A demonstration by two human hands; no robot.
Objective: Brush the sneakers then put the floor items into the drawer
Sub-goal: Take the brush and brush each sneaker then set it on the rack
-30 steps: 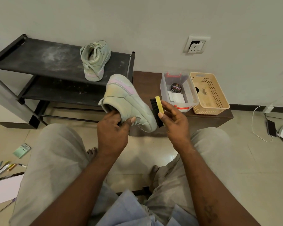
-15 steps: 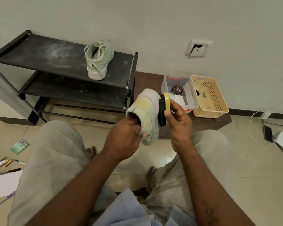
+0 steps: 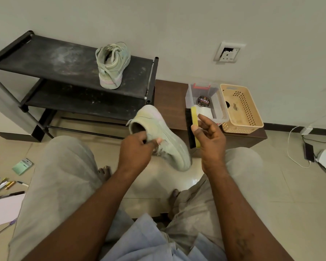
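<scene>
The held sneaker is blurred; the white sheet runs off-frame.

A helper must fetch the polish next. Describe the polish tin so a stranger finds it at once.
Right of the black shoe rack, a low brown cabinet stands against the wall. On it sit a clear plastic box and a beige perforated basket; the tin lies in the clear box. It is the only round black thing there, its lid lettered.

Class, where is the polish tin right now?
Head view, right of centre: the polish tin lies inside the clear box, left of the beige basket.
</scene>
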